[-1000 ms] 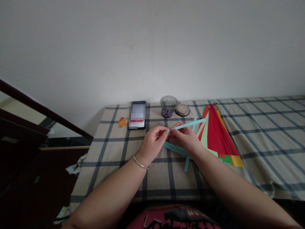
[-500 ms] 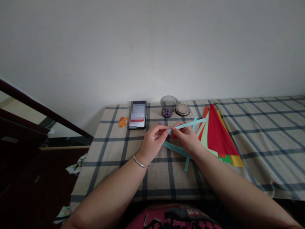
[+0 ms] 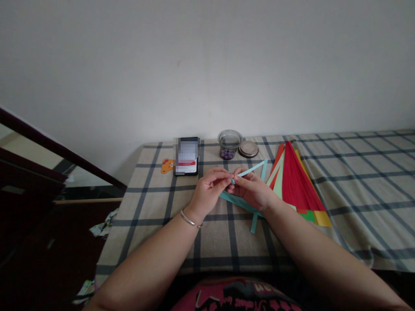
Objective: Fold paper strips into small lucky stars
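Between my two hands is a light blue paper strip (image 3: 251, 169), its free end sticking out up and to the right. My left hand (image 3: 212, 185) is closed in a pinch on the strip's small folded end. The fingers of my right hand (image 3: 254, 186) pinch the same strip just beside, the fingertips of both hands almost touching. More light blue paper strips (image 3: 238, 201) lie on the cloth beneath my hands, partly hidden by them. Right of my right hand is a fan of colored paper strips (image 3: 296, 185) in red, green, orange and yellow.
A clear jar (image 3: 230, 144) with small purple pieces stands near the wall, its round lid (image 3: 248, 149) beside it. A phone (image 3: 187, 156) leans at the back left, by an orange bear cutout (image 3: 167, 166). A checked cloth (image 3: 155, 216) covers the table.
The strip's free end is shorter and has drawn in toward my hands. My right hand has turned slightly, and both hands still pinch the strip.
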The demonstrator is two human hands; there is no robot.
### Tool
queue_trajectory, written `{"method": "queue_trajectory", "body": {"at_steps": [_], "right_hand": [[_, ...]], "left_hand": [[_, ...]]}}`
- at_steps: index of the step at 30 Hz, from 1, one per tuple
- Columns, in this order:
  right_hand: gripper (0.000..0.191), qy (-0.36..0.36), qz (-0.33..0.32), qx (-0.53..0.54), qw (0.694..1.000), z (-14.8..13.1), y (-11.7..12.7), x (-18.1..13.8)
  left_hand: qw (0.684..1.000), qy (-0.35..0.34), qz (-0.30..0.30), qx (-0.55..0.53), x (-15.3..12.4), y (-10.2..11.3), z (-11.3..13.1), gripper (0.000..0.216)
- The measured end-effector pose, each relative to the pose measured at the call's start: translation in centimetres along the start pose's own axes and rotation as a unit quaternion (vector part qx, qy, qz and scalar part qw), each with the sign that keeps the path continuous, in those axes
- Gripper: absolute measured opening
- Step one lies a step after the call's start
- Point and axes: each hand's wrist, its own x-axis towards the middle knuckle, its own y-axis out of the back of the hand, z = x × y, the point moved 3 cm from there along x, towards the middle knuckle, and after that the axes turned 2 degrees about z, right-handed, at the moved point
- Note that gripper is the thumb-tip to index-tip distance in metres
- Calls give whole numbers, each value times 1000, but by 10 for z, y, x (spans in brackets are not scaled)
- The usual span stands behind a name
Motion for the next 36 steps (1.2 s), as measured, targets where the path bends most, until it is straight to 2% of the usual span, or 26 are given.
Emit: {"method": "queue_trajectory", "body": {"at_steps": [3,13,19,25,32,36], "right_hand": [[26,3,-5,-3,1000,0,0,0],[23,63,5,10,998,1,3,5],[22,143,53,-69,986,0,9,7],[23,186,113,-155,964,-6,8,3],[26,181,123,-163,962,-6,7,2],[24,180,121,-176,960,-8,7,1]], "left_hand": [[1000,18,-1,-12,0,0,-1,13],[1000,-11,-15,-8,-1,-2,-1,21],[1000,-5,-15,26,-2,-3,0,20],[999,8,-17,46,-3,-3,2,21],[998,0,-6,64,-3,-3,1,17],[998,18,0,56,-3,-3,0,17]]}}
